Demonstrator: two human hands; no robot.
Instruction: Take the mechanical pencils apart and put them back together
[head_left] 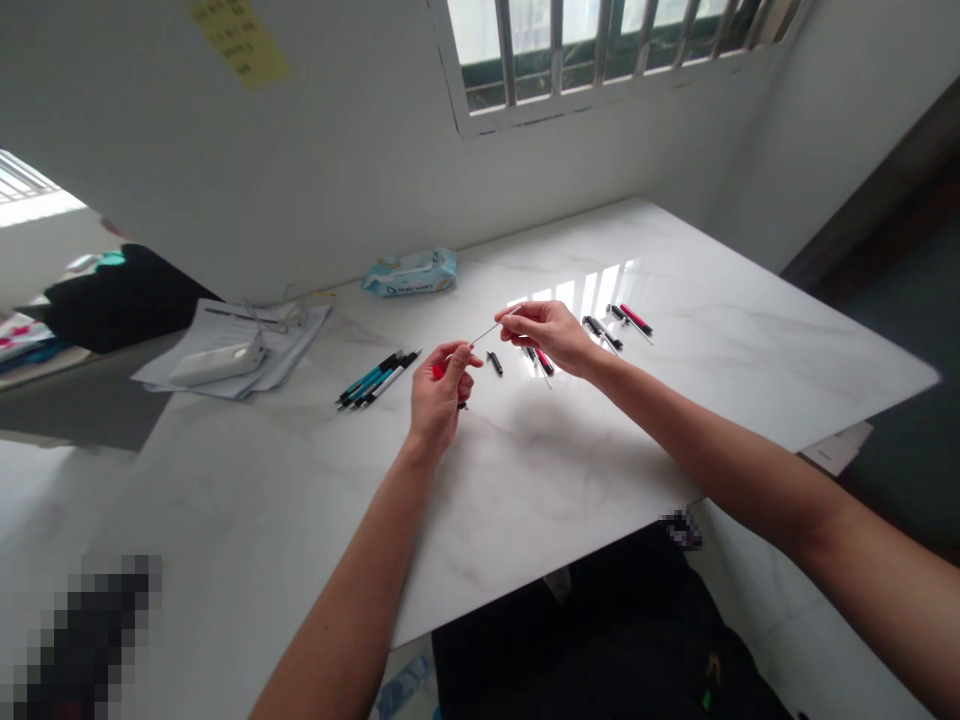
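Note:
My left hand (435, 400) is closed around a red pen barrel (438, 372), mostly hidden by the fingers; a small dark tip shows below them. A thin pen refill (484, 336) slants up from the left fingertips to my right hand (553, 335), which pinches its far end. Whether the refill's lower end sits inside the barrel I cannot tell. Between the hands, a short black pen part (495, 363) lies on the white marbled table (525, 540). Just under my right hand are more pen pieces, including a red barrel (544, 361).
Several pens (379, 378) in blue, white and black lie together on the left. Further loose pen parts (604, 333) and a red barrel (636, 318) rest to the right. A wipes pack (411, 273) stands by the wall, with papers (289, 350) and a white box (217, 362) left of it.

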